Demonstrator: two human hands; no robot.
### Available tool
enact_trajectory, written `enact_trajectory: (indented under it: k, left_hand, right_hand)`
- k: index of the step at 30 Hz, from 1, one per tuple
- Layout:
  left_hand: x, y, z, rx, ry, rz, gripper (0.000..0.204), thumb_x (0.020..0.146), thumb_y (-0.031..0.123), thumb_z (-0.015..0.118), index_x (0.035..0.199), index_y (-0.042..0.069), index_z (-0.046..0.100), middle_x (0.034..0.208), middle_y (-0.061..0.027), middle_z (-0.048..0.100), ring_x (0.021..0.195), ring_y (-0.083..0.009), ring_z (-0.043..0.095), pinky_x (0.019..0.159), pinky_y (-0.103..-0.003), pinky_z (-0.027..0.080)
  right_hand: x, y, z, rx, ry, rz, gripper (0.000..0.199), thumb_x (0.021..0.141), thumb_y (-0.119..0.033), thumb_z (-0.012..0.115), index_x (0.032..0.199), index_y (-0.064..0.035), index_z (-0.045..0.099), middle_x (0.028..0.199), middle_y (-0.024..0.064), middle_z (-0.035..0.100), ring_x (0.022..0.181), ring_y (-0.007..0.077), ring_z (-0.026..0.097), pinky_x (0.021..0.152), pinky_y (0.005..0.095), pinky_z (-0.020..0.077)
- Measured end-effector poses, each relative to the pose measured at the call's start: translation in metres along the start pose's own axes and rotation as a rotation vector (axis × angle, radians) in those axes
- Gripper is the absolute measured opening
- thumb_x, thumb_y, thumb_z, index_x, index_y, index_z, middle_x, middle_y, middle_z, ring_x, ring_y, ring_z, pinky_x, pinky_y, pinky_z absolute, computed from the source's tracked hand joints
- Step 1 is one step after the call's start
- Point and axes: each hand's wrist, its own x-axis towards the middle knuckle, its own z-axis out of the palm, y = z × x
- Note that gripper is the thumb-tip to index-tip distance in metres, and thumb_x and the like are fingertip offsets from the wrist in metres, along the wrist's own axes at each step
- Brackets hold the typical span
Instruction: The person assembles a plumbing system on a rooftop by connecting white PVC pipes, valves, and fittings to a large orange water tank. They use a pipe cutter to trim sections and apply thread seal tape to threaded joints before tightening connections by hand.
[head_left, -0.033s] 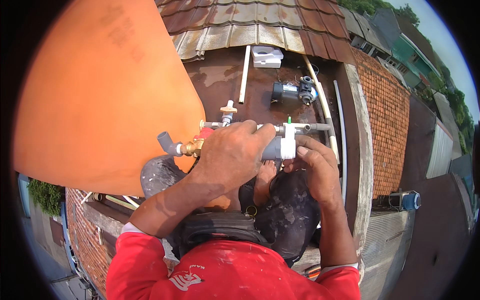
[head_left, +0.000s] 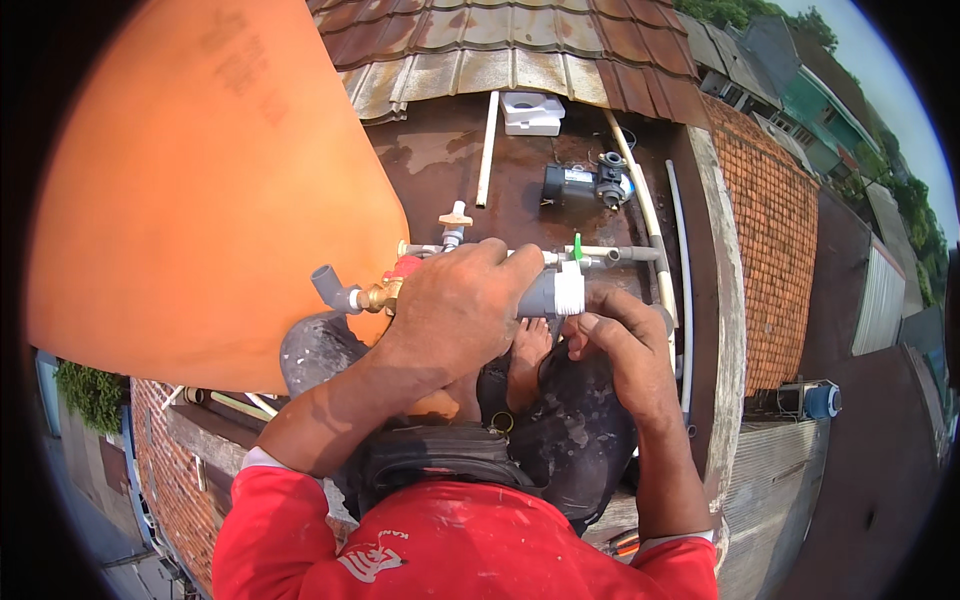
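My left hand [head_left: 460,305] is wrapped over a grey plastic pipe fitting [head_left: 537,296] and hides its middle. At the fitting's right end is a ridged white end [head_left: 569,293], which looks wrapped in thread tape. Out past the left side of this hand stick a brass fitting [head_left: 385,293] with a red part, and a grey elbow [head_left: 337,290]. My right hand [head_left: 632,345] is just right of and below the white end, thumb and fingers pinched together. What they pinch, if anything, is too small to make out. A grey round edge [head_left: 662,320] shows behind that hand.
A large orange tank [head_left: 220,200] fills the left. Ahead runs a pipe with a tan-handled valve [head_left: 455,225] and a green-levered valve [head_left: 577,248]. Beyond lie a black pump [head_left: 590,183], white foam [head_left: 533,113] and loose pipes. A low ledge [head_left: 722,300] borders the right.
My right fingers have moved down from the white end, off its side. The fitting in my left hand has shifted slightly left and up.
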Motion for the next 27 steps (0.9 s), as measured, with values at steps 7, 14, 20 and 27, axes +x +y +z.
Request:
enact_trajectory:
  k: [7, 14, 20, 27]
  left_hand:
    - [-0.004, -0.011, 0.007, 0.040, -0.067, -0.104, 0.042, 0.076, 0.011, 0.091, 0.111, 0.007, 0.068, 0.093, -0.0157, 0.071, 0.090, -0.0414, 0.074, 0.076, -0.053, 0.059]
    - [0.004, 0.011, 0.011, -0.038, -0.045, -0.004, 0.035, 0.081, 0.007, 0.087, 0.112, 0.003, 0.072, 0.097, -0.0179, 0.072, 0.092, -0.0448, 0.073, 0.077, -0.053, 0.059]
    - [0.003, 0.006, 0.004, -0.078, -0.096, -0.075, 0.056, 0.078, 0.007, 0.089, 0.131, 0.008, 0.073, 0.100, -0.0182, 0.076, 0.094, -0.0426, 0.076, 0.081, -0.051, 0.061]
    - [0.010, 0.011, 0.003, -0.105, -0.068, -0.102, 0.057, 0.078, 0.000, 0.085, 0.133, 0.005, 0.072, 0.103, -0.0211, 0.077, 0.097, -0.0447, 0.076, 0.083, -0.052, 0.061]
  right_hand:
    - [-0.036, -0.012, 0.024, -0.204, -0.038, 0.025, 0.024, 0.099, -0.016, 0.085, 0.112, 0.0036, 0.082, 0.077, 0.0004, 0.063, 0.076, 0.0075, 0.057, 0.074, 0.0298, 0.0508]
    - [0.017, -0.015, 0.015, -0.039, 0.137, -0.382, 0.030, 0.104, -0.027, 0.082, 0.110, 0.0023, 0.085, 0.099, 0.0104, 0.077, 0.094, 0.0151, 0.071, 0.083, 0.0349, 0.0564]
    - [0.024, 0.007, 0.000, -0.089, 0.081, -0.262, 0.045, 0.115, -0.035, 0.061, 0.117, 0.0056, 0.080, 0.089, 0.0061, 0.076, 0.082, 0.0118, 0.066, 0.075, 0.0327, 0.0541]
    - [-0.014, 0.013, 0.008, -0.053, 0.117, -0.076, 0.038, 0.109, -0.028, 0.069, 0.124, 0.0066, 0.077, 0.084, 0.0087, 0.074, 0.080, 0.0127, 0.068, 0.072, 0.0331, 0.0547]
